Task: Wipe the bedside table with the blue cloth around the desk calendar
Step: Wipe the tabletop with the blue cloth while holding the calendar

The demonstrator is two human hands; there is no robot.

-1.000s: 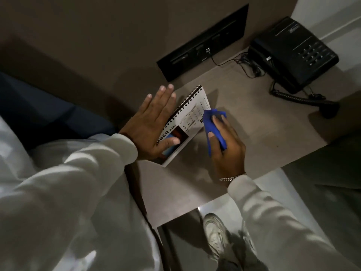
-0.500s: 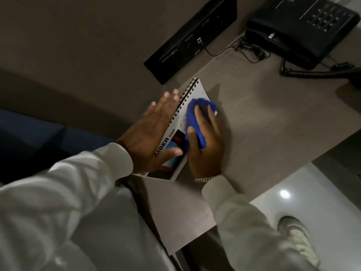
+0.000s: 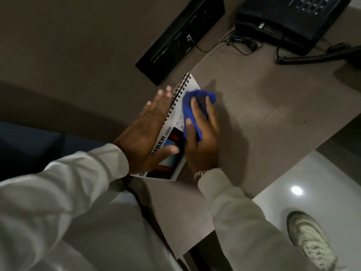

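A white spiral-bound desk calendar [image 3: 190, 84] stands at the left edge of the brown bedside table [image 3: 263, 114], close to the wall. My left hand [image 3: 148, 133] lies flat against the calendar's back side, fingers spread, thumb across its front picture. My right hand [image 3: 203, 137] holds the bunched blue cloth [image 3: 190, 106] and presses it onto the calendar's front face, near its right edge. Most of the calendar's printed page is hidden by my hands and the cloth.
A black telephone [image 3: 289, 18] with a coiled cord [image 3: 308, 58] sits at the table's far right. A black socket panel [image 3: 179, 38] is set in the wall behind. Thin cables [image 3: 240, 43] lie between them. My shoe [image 3: 310, 239] stands on the pale floor below.
My right hand has slid the blue cloth from the calendar's right edge up onto its front face. My left hand stays against the calendar. The view has shifted closer.
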